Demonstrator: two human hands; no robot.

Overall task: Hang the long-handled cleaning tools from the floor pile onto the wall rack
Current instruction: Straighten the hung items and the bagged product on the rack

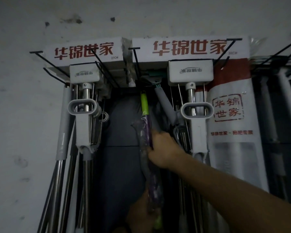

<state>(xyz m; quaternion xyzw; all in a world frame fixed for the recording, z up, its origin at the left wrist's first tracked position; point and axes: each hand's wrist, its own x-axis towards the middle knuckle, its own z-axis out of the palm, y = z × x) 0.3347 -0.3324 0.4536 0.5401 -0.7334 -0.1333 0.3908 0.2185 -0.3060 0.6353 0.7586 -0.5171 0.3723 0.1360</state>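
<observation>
A purple-handled tool (147,132) with a lime-green top section, wrapped in clear plastic, stands upright in the dark gap between two hanging mops. Its green end reaches up to a black wire hook of the wall rack (136,63). My right hand (163,148) grips the handle at mid-height. My left hand (139,214) holds the same handle lower down, near the bottom edge. The tool's head is out of sight below.
Sponge mops hang from the rack's black hooks: one on the left (84,105), one on the right (197,105). White boxes with red lettering (84,51) top them. A packaged mop (228,115) hangs at right. The grey wall (20,115) is at left.
</observation>
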